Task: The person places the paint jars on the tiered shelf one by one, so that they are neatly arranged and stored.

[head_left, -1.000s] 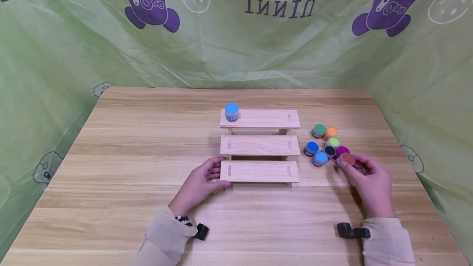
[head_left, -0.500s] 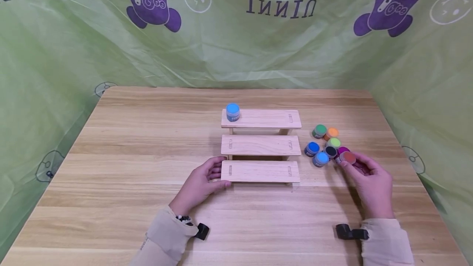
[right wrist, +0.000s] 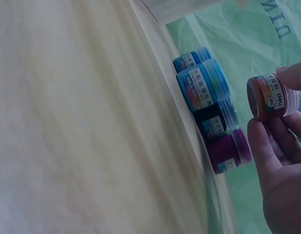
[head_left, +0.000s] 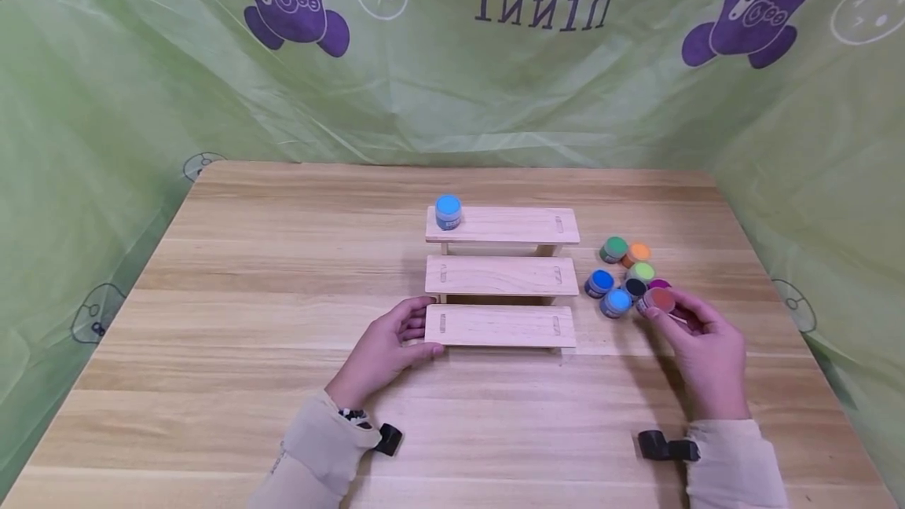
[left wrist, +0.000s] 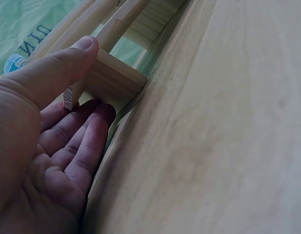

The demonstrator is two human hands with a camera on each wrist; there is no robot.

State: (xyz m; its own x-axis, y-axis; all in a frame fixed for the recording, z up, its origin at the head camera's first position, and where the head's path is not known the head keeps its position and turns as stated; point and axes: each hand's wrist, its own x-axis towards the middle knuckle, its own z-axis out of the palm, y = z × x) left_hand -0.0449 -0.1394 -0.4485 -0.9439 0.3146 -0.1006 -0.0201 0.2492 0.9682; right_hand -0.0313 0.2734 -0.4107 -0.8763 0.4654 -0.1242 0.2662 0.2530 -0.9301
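Observation:
A wooden three-step display stand stands mid-table. My left hand grips the left end of its lowest step; in the left wrist view the thumb lies along the board edge and the fingers curl in beneath. A light blue paint jar sits at the left of the top step. My right hand pinches a reddish-brown paint jar between thumb and fingers, raised off the table in the right wrist view. Close beside it stand a purple jar and a black jar.
Right of the stand, several more paint jars cluster on the wooden table: dark blue, light blue, green, orange and light green. A green printed cloth hangs behind and along the sides.
The right hand has shifted slightly left with the reddish-brown jar. The left hand keeps its place on the stand, and the whole head view has drifted a little.

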